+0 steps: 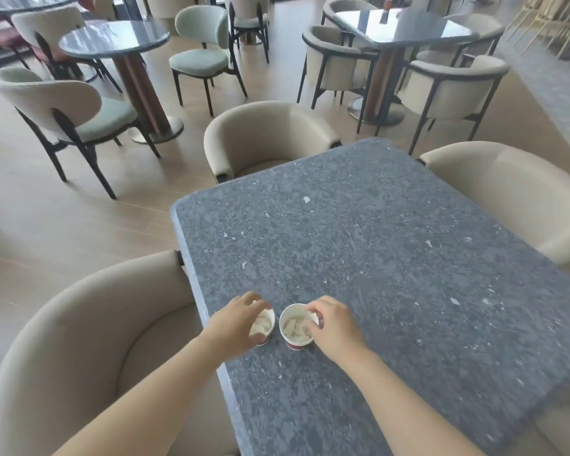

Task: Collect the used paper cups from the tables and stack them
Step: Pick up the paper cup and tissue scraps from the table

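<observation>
Café or dining lounge, by the look. Dark speckled stone counter [375, 241] w/ beige tub chairs [264, 136] round it. More sets behind: round pedestal table [112, 37] w/ pale green chairs [198, 57], glossy square table [405, 26]. Wood-look floor [63, 225]. Disposable paper left cup [270, 319] & right cup [290, 315] on the counter.

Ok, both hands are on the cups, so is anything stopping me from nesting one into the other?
Nothing lies between the left cup and right cup, just bare table. But both hold whitish scraps, which would likely stop one seating inside the other. The left hand and right hand each hold one.
</observation>
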Action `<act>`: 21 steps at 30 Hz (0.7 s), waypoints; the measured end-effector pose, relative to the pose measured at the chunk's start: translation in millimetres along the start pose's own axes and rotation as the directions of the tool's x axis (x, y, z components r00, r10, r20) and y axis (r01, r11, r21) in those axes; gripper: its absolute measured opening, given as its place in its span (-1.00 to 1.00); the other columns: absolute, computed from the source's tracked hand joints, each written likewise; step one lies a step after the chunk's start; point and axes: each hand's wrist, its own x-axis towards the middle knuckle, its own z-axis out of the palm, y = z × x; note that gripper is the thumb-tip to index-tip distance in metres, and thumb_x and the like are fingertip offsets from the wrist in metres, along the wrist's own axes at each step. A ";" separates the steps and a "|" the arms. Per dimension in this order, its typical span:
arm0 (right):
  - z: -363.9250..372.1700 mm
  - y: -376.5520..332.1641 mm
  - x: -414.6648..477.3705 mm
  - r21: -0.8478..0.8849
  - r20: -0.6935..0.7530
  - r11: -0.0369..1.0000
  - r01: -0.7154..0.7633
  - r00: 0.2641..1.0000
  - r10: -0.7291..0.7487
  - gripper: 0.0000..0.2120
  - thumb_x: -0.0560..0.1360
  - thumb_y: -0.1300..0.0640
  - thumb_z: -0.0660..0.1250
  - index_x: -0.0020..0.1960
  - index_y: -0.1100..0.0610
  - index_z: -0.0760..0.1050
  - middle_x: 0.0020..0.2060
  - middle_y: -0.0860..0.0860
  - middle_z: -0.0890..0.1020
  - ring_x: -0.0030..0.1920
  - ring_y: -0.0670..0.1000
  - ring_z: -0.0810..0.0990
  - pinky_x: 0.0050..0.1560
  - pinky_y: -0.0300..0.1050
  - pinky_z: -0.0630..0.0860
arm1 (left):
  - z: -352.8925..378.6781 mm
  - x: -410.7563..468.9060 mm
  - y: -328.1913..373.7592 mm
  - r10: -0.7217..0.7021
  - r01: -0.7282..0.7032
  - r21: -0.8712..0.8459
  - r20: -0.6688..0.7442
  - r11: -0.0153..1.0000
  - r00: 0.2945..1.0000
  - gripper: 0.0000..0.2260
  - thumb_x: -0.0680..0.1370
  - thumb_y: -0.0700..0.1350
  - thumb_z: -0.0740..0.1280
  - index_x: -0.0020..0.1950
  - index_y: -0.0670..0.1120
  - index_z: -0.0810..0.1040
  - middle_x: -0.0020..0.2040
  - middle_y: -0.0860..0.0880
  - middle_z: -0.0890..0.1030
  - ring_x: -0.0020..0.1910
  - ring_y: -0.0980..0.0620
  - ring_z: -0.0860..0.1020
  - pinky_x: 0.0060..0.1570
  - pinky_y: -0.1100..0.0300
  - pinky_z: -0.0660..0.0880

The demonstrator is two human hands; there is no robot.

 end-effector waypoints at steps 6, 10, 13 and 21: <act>-16.3 37.9 7.2 0.007 -0.010 0.998 -0.066 0.998 0.066 -0.82 0.43 0.21 0.38 0.03 0.12 0.57 -0.02 0.01 0.58 -0.09 -0.02 0.54 -0.02 -0.14 0.50 | 17.0 21.0 1.8 -0.022 0.020 0.026 0.068 0.999 0.997 -0.43 0.49 0.01 0.34 0.43 0.10 0.18 0.46 0.01 0.18 0.45 -0.05 0.13 0.24 0.00 0.41; -17.7 53.3 24.9 -0.011 -0.002 0.996 -0.093 0.996 0.093 -0.82 0.45 0.19 0.36 0.05 0.09 0.56 -0.02 -0.03 0.56 -0.12 -0.08 0.49 -0.06 -0.24 0.44 | 17.2 42.2 -3.2 -0.026 0.026 0.013 0.010 1.000 1.000 -0.45 0.49 0.07 0.33 0.43 0.11 0.19 0.43 0.04 0.22 0.42 -0.04 0.15 0.16 0.00 0.48; -14.6 61.3 43.7 0.007 0.011 0.994 -0.110 0.994 0.110 -0.82 0.45 0.18 0.37 0.05 0.09 0.55 -0.03 -0.03 0.56 -0.13 -0.07 0.52 -0.08 -0.26 0.44 | 17.8 65.3 -7.7 -0.028 0.028 -0.010 -0.019 1.000 0.999 -0.44 0.49 0.06 0.31 0.44 0.13 0.16 0.42 0.03 0.20 0.42 -0.06 0.13 0.16 -0.01 0.48; 0.9 93.6 86.9 -0.065 0.053 0.992 -0.107 0.992 0.111 -0.78 0.47 0.11 0.36 0.10 0.09 0.53 0.05 -0.04 0.54 0.05 -0.01 0.51 0.01 -0.21 0.41 | 34.3 98.9 -15.8 0.055 -0.034 0.146 -0.141 0.989 0.988 -0.53 0.46 0.07 0.32 0.34 0.07 0.29 0.28 -0.14 0.38 0.19 -0.22 0.37 -0.07 -0.04 0.54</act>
